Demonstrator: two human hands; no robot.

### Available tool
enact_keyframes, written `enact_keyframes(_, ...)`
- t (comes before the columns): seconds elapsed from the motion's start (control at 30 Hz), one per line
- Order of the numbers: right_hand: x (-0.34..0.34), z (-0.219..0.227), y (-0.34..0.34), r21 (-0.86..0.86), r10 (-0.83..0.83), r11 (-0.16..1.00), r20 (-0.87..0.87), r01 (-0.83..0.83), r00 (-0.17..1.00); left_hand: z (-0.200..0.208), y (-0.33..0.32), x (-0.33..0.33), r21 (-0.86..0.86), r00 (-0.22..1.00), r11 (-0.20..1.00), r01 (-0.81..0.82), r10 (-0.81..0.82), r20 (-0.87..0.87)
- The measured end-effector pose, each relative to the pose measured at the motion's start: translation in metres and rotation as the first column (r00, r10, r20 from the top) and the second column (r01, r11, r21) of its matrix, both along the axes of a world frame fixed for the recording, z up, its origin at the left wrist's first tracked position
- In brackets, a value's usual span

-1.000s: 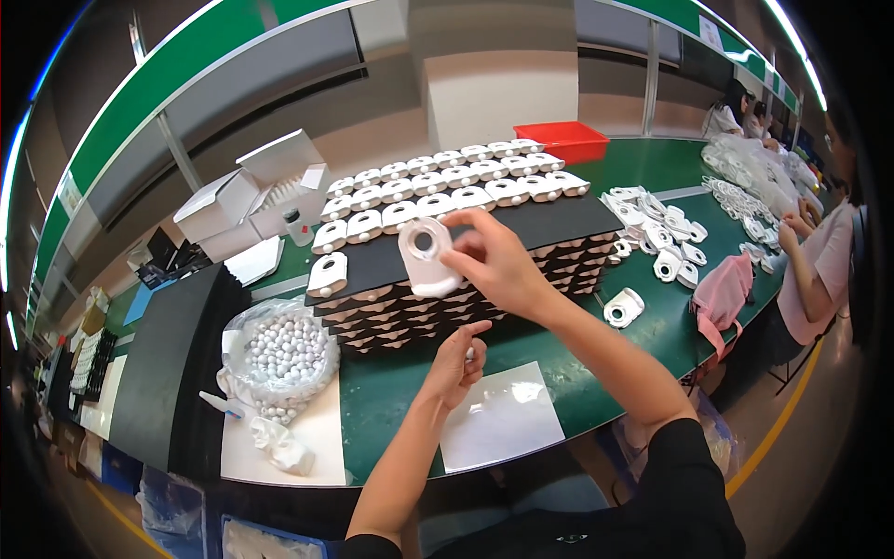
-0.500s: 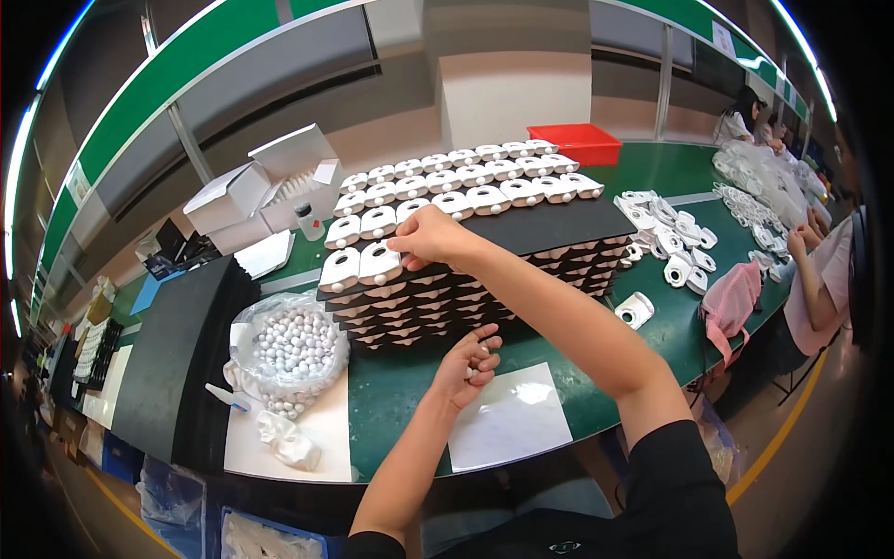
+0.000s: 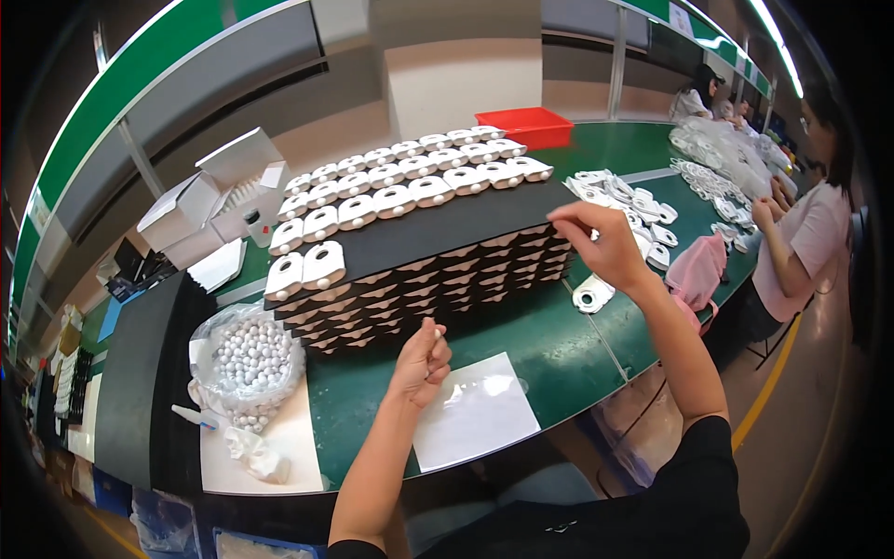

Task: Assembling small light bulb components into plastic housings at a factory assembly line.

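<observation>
My left hand point(image 3: 421, 365) is raised in front of the stack, its fingers curled closed with a small white ball point(image 3: 438, 334) showing at the fingertips. My right hand point(image 3: 601, 244) hovers beside the stack's right end, near a pile of loose white plastic parts point(image 3: 643, 207). Its fingers are bent but apart, and I see nothing in them. The stack consists of black sheets point(image 3: 438, 224) with white parts layered between them. On the top sheet, white ring-holed parts point(image 3: 391, 199) stand in rows, small balls at their front edges. Two of them point(image 3: 305, 268) occupy the front row's left end.
A clear bag of white balls point(image 3: 250, 359) sits left of the stack, near a small glue bottle point(image 3: 194, 415) and crumpled tissue point(image 3: 257, 456). White paper point(image 3: 477, 410) lies before me. One loose part point(image 3: 592, 294), a pink cloth point(image 3: 697, 270) and a co-worker point(image 3: 801, 233) are right.
My right hand has left the front row's second part and swung right to the loose parts. The fingers of my left hand have closed up. The view has turned to the right.
</observation>
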State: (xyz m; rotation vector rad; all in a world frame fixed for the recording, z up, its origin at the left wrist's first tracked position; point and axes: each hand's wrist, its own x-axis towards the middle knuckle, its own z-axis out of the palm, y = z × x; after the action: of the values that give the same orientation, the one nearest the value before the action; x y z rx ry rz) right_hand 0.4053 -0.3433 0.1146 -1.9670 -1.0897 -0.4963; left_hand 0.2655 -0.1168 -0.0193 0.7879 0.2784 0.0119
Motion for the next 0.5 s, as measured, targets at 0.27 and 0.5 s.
enact_keyframes(0.27, 0.058, -0.092, -0.084, -0.794, -0.092, 0.569, 0.197, 0.213, 0.976, 0.001, -0.001, 0.0, -0.03, 0.997, 1.0, -0.005, 0.007, 0.076)
enact_keyframes(0.5, 0.051, -0.087, -0.082, -0.8, -0.053, 0.587, 0.116, 0.125, 0.992, 0.007, -0.004, -0.004, -0.05, 0.994, 0.999, 0.001, 0.004, 0.11)
